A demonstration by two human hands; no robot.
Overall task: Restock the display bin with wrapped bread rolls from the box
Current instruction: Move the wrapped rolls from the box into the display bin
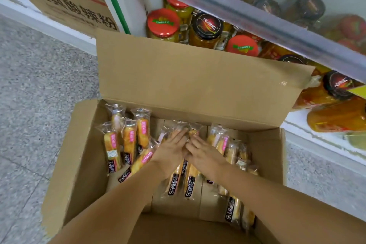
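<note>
Both my hands reach into the open cardboard box (178, 77) on the speckled floor (39, 85). My left hand (172, 148) and right hand (204, 154) lie flat, fingers spread, touching over wrapped bread rolls (130, 140); neither grip has closed. I should scoop several together, gently. Jars (163, 24) fill the shelf beyond; the display bin is unseen.

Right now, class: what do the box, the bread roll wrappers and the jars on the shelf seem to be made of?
Box: brown corrugated cardboard, matt, with folded flaps and a creased, frayed edge.
Bread roll wrappers: thin clear plastic film, glossy, crinkled, with crimped ends and the rolls showing through.
Jars: probably glass, since the contents show through shiny walls; the red and black printed lids look like metal, though plastic is possible.
</note>
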